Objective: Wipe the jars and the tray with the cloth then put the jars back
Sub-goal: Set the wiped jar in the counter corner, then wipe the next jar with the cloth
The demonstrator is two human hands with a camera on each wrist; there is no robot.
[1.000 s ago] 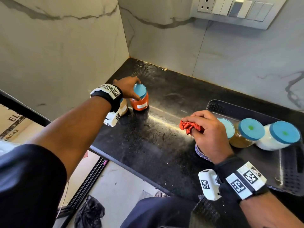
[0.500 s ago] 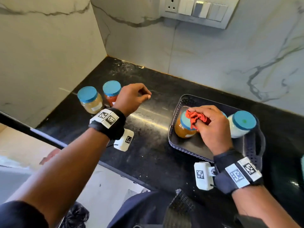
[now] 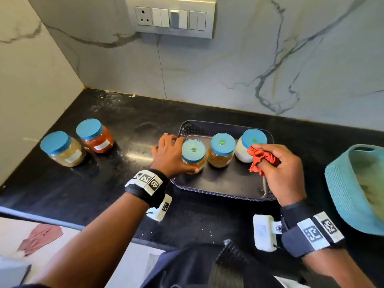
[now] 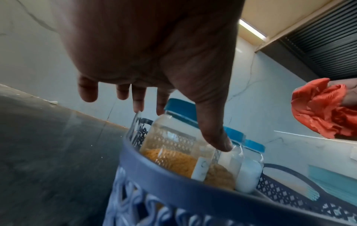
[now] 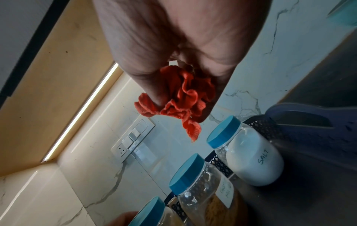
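A dark blue perforated tray [image 3: 220, 193] holds three blue-lidded jars. My left hand [image 3: 178, 154] spans the left jar [image 3: 193, 150] of orange powder; its thumb [image 4: 214, 137] touches the jar's front [image 4: 170, 146] and the straight fingers hang by the far left side. My right hand [image 3: 268, 161] grips a bunched red cloth [image 3: 259, 155] above the tray, just in front of the salt jar [image 3: 243, 151] [image 5: 249, 157]. The middle jar [image 3: 221, 150] stands between. Two more jars, one yellowish [image 3: 62, 149] and one red [image 3: 94, 136], stand on the black counter at the left.
A teal woven basket [image 3: 357, 190] sits on the counter to the right of the tray. Marble walls close the back and left sides, with a switch panel [image 3: 172, 16] above. The counter's front edge [image 3: 62, 223] runs below my left forearm.
My left hand let go of the red jar at the left and crossed over to the tray's left jar. My right hand carried the cloth to the right, near the salt jar.
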